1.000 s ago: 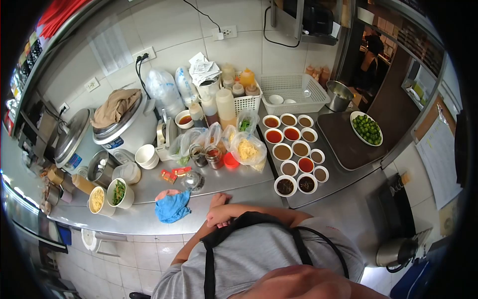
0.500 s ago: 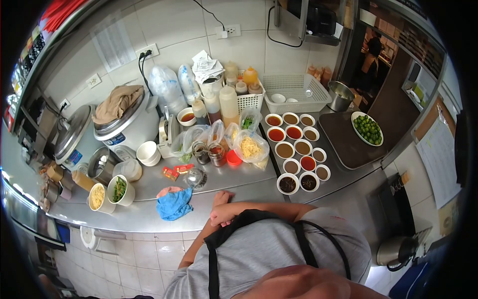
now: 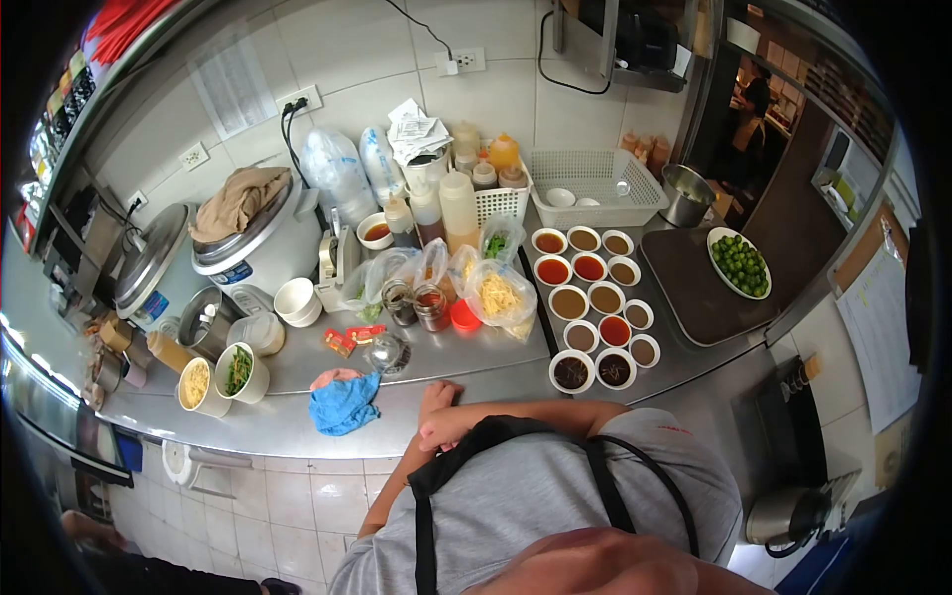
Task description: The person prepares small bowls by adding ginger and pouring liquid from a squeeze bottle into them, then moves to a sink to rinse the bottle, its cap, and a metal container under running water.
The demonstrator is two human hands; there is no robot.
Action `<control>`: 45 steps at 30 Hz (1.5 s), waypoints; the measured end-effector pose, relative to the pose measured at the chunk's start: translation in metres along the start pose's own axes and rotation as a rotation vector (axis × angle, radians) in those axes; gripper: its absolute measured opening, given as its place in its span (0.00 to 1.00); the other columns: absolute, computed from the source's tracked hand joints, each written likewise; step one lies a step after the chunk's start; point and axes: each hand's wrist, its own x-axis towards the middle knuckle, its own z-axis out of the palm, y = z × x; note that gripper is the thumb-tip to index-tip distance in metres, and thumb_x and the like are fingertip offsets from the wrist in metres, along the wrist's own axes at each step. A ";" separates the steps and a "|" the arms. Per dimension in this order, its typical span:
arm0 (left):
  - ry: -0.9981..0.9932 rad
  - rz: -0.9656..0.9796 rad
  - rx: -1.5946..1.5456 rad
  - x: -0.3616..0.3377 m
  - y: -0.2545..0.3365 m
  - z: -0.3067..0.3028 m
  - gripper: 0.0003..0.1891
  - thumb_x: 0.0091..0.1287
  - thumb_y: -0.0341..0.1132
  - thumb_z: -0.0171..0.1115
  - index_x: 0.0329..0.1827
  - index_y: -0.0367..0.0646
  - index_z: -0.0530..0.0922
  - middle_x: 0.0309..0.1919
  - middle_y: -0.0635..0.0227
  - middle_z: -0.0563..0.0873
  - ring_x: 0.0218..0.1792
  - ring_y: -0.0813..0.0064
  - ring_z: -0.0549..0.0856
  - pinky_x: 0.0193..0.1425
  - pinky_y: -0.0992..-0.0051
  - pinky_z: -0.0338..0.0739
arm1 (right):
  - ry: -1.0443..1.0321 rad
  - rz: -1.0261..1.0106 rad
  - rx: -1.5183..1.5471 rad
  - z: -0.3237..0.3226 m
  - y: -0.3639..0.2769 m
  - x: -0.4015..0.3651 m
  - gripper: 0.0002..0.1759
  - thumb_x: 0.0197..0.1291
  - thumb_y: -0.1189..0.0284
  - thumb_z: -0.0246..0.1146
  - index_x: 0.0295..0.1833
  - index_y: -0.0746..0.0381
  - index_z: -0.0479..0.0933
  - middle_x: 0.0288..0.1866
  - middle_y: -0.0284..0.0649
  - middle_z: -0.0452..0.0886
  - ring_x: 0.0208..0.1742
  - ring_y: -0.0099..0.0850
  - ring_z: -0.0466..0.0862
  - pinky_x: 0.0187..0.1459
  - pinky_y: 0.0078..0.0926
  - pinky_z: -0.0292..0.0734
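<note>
My two arms are crossed in front of my body at the counter's front edge. My left hand (image 3: 438, 395) rests at the steel edge, just beyond my right forearm; its fingers are too small to make out. My right hand (image 3: 436, 430) is closed, with its fingers curled against my left wrist. Nearest to them lies a crumpled blue cloth (image 3: 344, 405) beside a pinkish one. Behind it are a clear, round-looking lid or bowl (image 3: 387, 352), red packets (image 3: 340, 342), a glass jar (image 3: 432, 306) and a bag of yellow shreds (image 3: 499, 296).
Several sauce cups (image 3: 589, 266) stand on the right, near a brown tray (image 3: 684, 307) and a bowl of green limes (image 3: 740, 264). Squeeze bottles (image 3: 459, 210), rice cookers (image 3: 253, 248) and a white basket (image 3: 595, 178) line the back. Another person's hand (image 3: 94, 531) shows lower left.
The view has shifted slightly. At the lower left, a person's hand, dark clothing and a shoe have come further into sight. My crossed arms stay in place.
</note>
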 end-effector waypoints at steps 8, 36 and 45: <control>-0.013 0.046 0.039 0.002 0.003 -0.003 0.12 0.47 0.33 0.55 0.36 0.41 0.76 0.33 0.62 0.75 0.38 0.59 0.74 0.43 0.68 0.67 | 0.010 0.011 0.010 -0.001 -0.002 -0.005 0.21 0.58 0.59 0.49 0.30 0.67 0.75 0.19 0.38 0.76 0.15 0.26 0.74 0.17 0.23 0.68; -0.072 0.042 0.064 0.002 -0.004 0.000 0.14 0.47 0.35 0.58 0.38 0.44 0.78 0.38 0.61 0.74 0.43 0.58 0.73 0.47 0.66 0.68 | 0.084 0.098 0.281 -0.001 0.030 -0.004 0.24 0.60 0.53 0.46 0.34 0.65 0.71 0.19 0.40 0.76 0.13 0.26 0.74 0.15 0.20 0.69; -0.063 0.033 0.088 0.002 -0.003 0.001 0.14 0.46 0.37 0.58 0.37 0.44 0.78 0.37 0.61 0.74 0.42 0.58 0.72 0.46 0.66 0.68 | 0.100 0.040 0.180 -0.002 0.032 -0.005 0.24 0.62 0.54 0.44 0.32 0.65 0.71 0.18 0.42 0.77 0.13 0.28 0.75 0.15 0.22 0.70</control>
